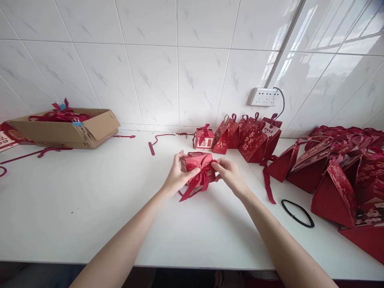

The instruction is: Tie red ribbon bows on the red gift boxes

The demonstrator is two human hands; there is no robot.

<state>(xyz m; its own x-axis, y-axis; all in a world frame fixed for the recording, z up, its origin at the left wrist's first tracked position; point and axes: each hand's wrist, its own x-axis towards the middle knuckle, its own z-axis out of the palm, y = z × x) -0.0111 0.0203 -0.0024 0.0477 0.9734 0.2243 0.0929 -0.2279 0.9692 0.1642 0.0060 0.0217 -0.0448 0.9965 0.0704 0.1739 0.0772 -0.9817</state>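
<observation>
A small red gift box (192,162) stands on the white table between my two hands, with a dark red ribbon bow (201,176) tied on its near side. My left hand (179,172) grips the box from the left, its thumb pressed near the knot and its fingers round the side and back. My right hand (229,174) pinches a loop of the bow at the box's upper right. A twisted red cord shows along the top and below the box's left edge.
A cardboard box (60,130) of red ribbons is at the back left. Finished red boxes (253,140) line the wall, and more (336,188) crowd the right. A black elastic loop (298,213) lies at right, below a power socket (264,97).
</observation>
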